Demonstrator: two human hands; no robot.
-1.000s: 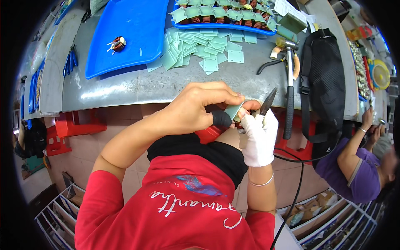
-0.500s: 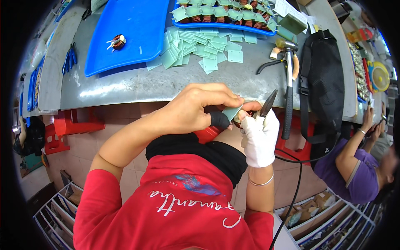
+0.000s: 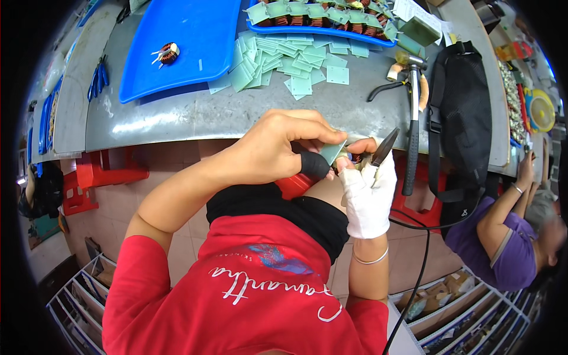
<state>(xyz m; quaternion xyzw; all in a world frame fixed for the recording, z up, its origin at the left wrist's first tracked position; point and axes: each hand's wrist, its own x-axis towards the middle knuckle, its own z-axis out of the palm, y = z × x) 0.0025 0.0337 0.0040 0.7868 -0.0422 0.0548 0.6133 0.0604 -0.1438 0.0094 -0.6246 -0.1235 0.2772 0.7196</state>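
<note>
My left hand (image 3: 278,147), with a black wrap on its thumb, pinches a small pale-green square plate (image 3: 333,150) just off the table's front edge. Close against it, my right hand (image 3: 368,188), in a white glove with bare fingertips, is closed around a copper-wound coil (image 3: 357,157), mostly hidden by the fingers. A dark tool with a pointed tip (image 3: 386,147) also sticks up from that hand; its other end is hidden. The plate is at the coil's side, but whether they are joined cannot be seen.
On the metal table (image 3: 195,118), a blue tray (image 3: 177,77) holds one coil (image 3: 168,54). Behind loose green plates (image 3: 290,62), another blue tray (image 3: 319,37) holds several plate-topped coils. A hammer (image 3: 412,118), pliers (image 3: 384,90) and black bag (image 3: 464,106) lie right. Another person (image 3: 503,236) sits far right.
The green plate is tilted more upright between my hands, and my left fingers have shifted slightly. My right hand keeps its hold on the coil and the pointed tool. The view has shifted slightly.
</note>
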